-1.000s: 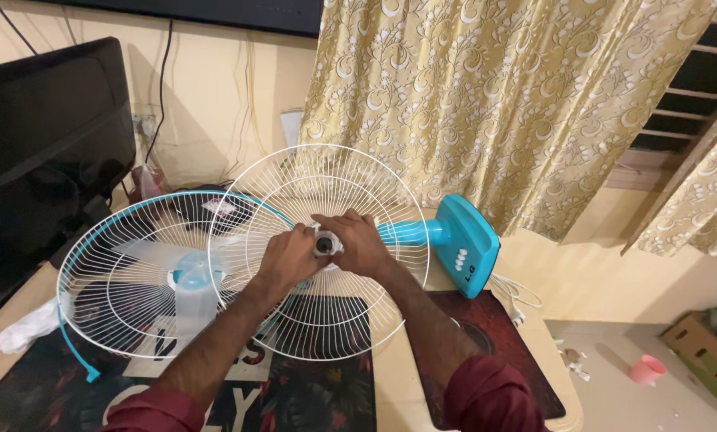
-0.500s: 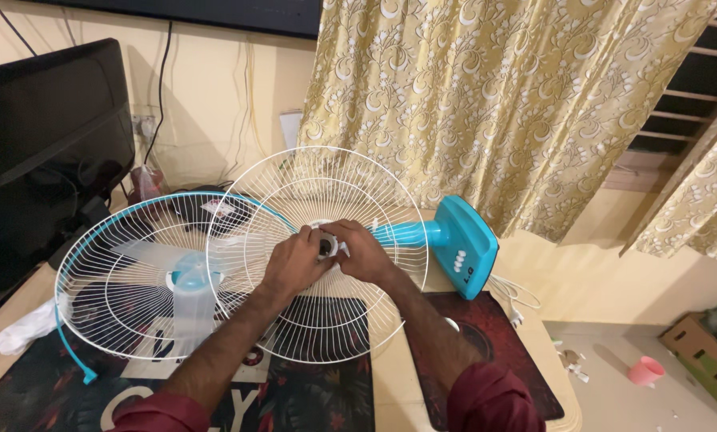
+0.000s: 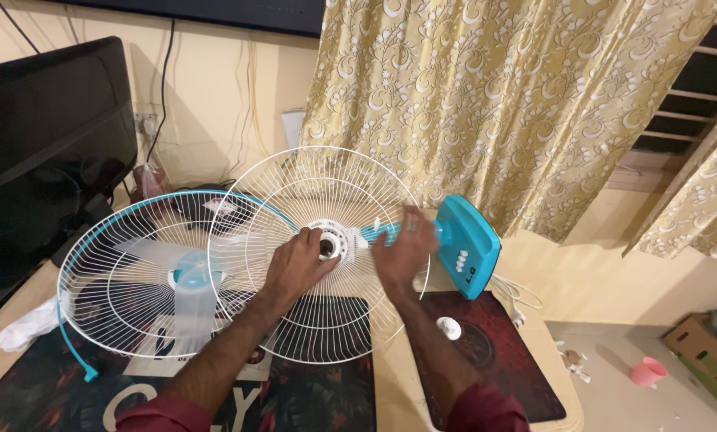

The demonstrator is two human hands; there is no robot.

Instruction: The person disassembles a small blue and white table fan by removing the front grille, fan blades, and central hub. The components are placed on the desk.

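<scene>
- Head view, item one: rear fan guard (image 3: 318,320) — a white wire grille, round, standing tilted on its edge on the table (image 3: 390,376), its hub (image 3: 330,244) a white ring with a dark opening at the centre.
- Left hand (image 3: 294,264): laid on the guard's wires just left of the hub, fingers curled loosely toward the ring and touching it; nothing enclosed in the palm that can be seen.
- Right hand (image 3: 405,250): blurred, fingers wrapped about the teal neck (image 3: 378,234) of the fan just right of the hub; whether the grip is tight cannot be told.
- Teal fan base (image 3: 469,244): a flat teal block with white buttons on its side, lying on its edge beyond the right hand, joined to the neck.
- Front fan guard (image 3: 126,272): white wire with a teal rim, lying to the left and partly behind the rear guard; translucent fan blades (image 3: 189,288) with a teal centre rest on it.
- White knob (image 3: 449,328): small, round, on the dark red mat (image 3: 486,352), near the right forearm.
- Black monitor (image 3: 46,152): at the far left, on the table.
- White cloth (image 3: 26,328): crumpled, at the left table edge, beside the front guard's rim.
- Patterned gold curtain (image 3: 494,104): hanging behind the fan — covers the wall at centre and right.
- Pink cup (image 3: 648,372): on the floor at lower right, well apart from the table.
</scene>
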